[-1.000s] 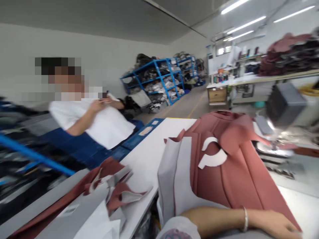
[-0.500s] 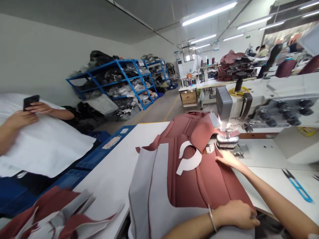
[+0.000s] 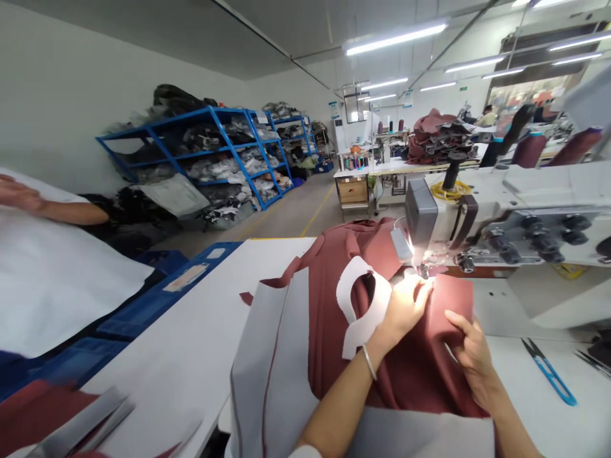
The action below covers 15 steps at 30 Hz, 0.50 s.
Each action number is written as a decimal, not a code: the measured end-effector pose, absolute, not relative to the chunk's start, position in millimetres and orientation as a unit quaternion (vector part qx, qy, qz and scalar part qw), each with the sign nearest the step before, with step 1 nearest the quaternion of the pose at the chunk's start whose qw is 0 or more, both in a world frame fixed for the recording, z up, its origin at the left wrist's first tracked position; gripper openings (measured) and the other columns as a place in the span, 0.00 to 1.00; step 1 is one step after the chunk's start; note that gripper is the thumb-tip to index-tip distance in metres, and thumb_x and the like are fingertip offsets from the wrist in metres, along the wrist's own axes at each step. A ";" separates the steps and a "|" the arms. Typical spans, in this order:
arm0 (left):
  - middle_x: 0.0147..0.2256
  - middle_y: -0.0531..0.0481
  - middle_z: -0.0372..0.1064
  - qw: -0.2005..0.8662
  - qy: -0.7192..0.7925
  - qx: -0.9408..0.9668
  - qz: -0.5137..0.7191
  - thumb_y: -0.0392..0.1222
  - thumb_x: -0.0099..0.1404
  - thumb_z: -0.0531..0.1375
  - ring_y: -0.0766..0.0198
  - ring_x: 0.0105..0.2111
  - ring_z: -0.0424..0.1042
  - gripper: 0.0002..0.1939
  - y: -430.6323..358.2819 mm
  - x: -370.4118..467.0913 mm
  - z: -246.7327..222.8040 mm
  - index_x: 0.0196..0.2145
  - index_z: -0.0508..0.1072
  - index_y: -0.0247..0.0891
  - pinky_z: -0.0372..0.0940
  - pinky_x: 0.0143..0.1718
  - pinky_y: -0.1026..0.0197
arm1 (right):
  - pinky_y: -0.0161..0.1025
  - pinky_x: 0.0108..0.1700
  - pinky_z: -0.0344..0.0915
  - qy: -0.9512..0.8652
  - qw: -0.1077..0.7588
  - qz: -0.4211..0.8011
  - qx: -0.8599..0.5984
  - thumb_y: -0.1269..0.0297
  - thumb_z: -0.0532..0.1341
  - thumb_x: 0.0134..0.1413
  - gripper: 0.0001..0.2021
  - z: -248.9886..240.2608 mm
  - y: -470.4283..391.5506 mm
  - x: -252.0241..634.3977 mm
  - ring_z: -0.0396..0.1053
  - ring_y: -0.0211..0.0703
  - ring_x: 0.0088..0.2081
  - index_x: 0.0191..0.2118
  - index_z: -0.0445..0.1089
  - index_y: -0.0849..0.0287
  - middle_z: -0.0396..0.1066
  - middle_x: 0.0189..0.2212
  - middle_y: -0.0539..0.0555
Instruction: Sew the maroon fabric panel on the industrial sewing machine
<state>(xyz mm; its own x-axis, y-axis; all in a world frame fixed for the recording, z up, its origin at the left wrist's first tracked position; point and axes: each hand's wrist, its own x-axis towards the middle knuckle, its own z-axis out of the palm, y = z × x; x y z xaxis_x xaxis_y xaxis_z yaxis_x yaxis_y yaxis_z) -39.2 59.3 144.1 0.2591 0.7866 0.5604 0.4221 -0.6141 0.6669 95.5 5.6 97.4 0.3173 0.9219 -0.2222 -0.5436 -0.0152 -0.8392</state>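
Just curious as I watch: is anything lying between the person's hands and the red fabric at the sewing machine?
Nothing visible. The left hand and right hand both rest directly on the fabric, just in front of the needle.

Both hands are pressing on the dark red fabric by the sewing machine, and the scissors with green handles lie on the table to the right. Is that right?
Not quite. In the head view the scissors have blue handles, not green. The rest holds: the left hand and right hand press on the dark red fabric by the sewing machine.
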 end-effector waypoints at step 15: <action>0.39 0.51 0.70 0.208 0.459 0.681 0.531 0.33 0.67 0.61 0.64 0.39 0.71 0.05 79.0 -9.6 105.3 0.38 0.77 0.40 0.66 0.45 0.61 | 0.54 0.58 0.60 -0.592 0.507 0.202 -0.594 0.41 0.65 0.45 0.22 113.4 113.8 157.9 0.70 0.57 0.47 0.36 0.73 0.57 0.74 0.36 0.58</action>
